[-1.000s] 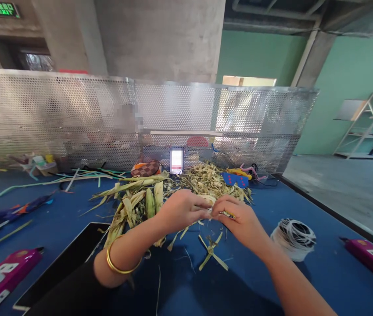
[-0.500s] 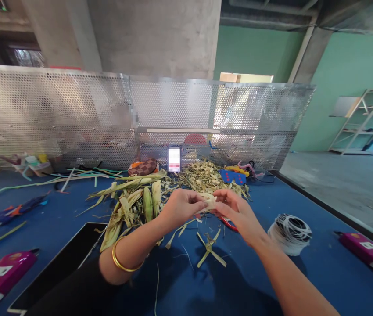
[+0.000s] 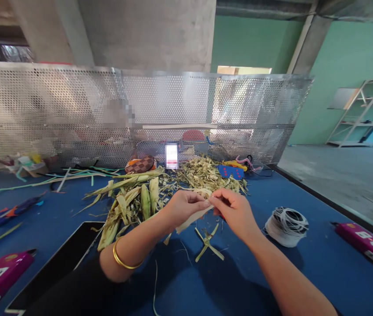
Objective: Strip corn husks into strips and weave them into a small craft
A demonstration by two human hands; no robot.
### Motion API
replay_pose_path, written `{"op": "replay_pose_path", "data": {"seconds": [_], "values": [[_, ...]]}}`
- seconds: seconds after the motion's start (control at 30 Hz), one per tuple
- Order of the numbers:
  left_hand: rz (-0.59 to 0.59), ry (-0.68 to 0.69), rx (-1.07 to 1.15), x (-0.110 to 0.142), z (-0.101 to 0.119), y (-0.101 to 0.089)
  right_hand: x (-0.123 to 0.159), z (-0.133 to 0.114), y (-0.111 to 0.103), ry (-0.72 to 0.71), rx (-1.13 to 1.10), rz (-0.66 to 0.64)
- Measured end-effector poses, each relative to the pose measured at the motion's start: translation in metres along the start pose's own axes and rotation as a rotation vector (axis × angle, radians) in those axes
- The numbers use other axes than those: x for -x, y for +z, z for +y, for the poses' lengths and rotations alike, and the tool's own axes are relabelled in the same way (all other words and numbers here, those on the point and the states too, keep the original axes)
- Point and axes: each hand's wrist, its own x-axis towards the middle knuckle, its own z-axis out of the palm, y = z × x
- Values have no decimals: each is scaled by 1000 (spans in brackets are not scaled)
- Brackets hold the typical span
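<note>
Compared with the earlier frame, both hands have come closer, and their fingertips almost meet. From between them, a pale husk strip [image 3: 191,219] now extends toward 8 o'clock, below the left hand [image 3: 182,207], where before it was a small bundle. The left hand pinches the strip with its thumb against the bent index finger. The right hand [image 3: 235,214] also pinches it, with thumb and index finger pressed together; its other fingers are curled and partly hidden. Some red object shows a little under the right hand, but I cannot tell its full shape.

Taking the hands as the centre of the clock, the shredded husk heap [image 3: 199,172] is at 12 o'clock, just behind them. The long husk leaves [image 3: 130,204] lie at 9 o'clock, near the left hand. At 6 o'clock, close to the hands, a husk cross [image 3: 208,242] lies flat on the blue table [image 3: 249,281]. The roll of white string [image 3: 286,227] stands at 3 to 4 o'clock, well apart from the right hand. At 11 o'clock, the phone [image 3: 171,156] stands upright with its screen bright. The checked pouch [image 3: 139,165] is near it, at 10 o'clock.
</note>
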Motion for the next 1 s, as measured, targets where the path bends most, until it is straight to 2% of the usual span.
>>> {"op": "replay_pose_path", "data": {"seconds": [0.13,0.33,0.43,0.5,0.53,0.6,0.67,0.83,1.0], "values": [[46,-43,9,0,1,-3,0,1,0,10,-11,0],[-52,-136,34,3,6,-2,0,2,3,-7,0,2],[-26,-191,62,2,4,-1,-4,7,-2,-23,19,-18],[34,-200,47,-1,3,-3,-10,13,-11,-25,170,-27],[68,-202,36,-2,2,-5,-13,18,-16,-20,324,-56],[132,-209,16,-5,1,-8,-18,29,-25,19,778,-197],[176,-215,3,-6,1,-10,-20,42,-29,75,938,-265],[218,-225,17,-8,1,-11,-21,64,-24,139,1051,-337],[258,-239,75,-10,0,-14,-23,62,-30,147,1054,-364]]}}
